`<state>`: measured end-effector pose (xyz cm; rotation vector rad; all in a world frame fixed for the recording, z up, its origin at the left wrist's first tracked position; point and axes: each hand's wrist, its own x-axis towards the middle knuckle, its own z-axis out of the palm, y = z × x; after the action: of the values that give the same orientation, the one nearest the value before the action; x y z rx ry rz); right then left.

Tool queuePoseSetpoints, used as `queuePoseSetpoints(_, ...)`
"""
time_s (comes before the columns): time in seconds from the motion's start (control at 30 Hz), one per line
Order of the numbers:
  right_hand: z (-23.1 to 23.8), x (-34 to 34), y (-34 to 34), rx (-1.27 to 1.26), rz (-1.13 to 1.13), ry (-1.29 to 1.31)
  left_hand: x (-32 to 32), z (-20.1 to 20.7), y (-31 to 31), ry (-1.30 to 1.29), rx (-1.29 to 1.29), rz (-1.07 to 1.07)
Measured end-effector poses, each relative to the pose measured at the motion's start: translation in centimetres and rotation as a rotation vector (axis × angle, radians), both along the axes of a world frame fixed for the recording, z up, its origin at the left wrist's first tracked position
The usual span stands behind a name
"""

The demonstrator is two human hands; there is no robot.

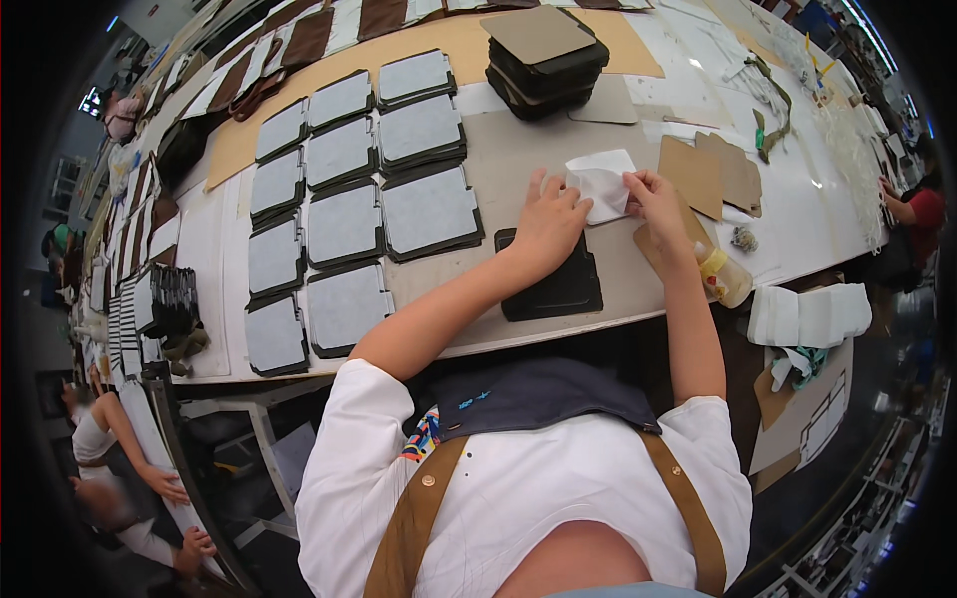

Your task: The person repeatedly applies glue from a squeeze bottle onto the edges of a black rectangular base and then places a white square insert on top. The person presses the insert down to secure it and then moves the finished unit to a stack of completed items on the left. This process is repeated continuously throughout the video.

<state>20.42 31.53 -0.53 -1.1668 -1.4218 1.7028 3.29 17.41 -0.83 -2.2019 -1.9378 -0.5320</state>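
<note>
A thin white sheet (pixel 606 177), one corner folded over, is between my two hands above the table. My left hand (pixel 551 221) has its bent fingers on the sheet's left edge; the fingertips are partly hidden. At the right edge, my right hand (pixel 658 204) pinches the sheet between thumb and fingers. Below my left hand a black flat panel (pixel 553 284) with rounded corners lies near the table's front edge. To the left, several stacks of black panels topped with pale grey-white sheets (pixel 431 211) lie in rows.
Behind my hands stands a tall stack of black pieces (pixel 546 75) under a brown board (pixel 536 34). Brown cards (pixel 690 177) and a yellowish bottle (pixel 725 277) lie at right. White folded material (pixel 809 316) sits beyond the table edge. Other people's arms (pixel 150 473) show at lower left.
</note>
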Motion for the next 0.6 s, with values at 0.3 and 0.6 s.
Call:
queuePoseSetpoints(0.3, 11.0, 8.9, 6.1, 0.691, -1.013, 0.776, -0.5, 0.6, 0.0, -0.143, -0.031, 0.034)
queuePoseSetpoints(0.6, 10.4, -1.4, -12.7, 1.401, 0.086, -0.038, 0.5, 8.4, -5.0, -1.584, -0.153, -0.196)
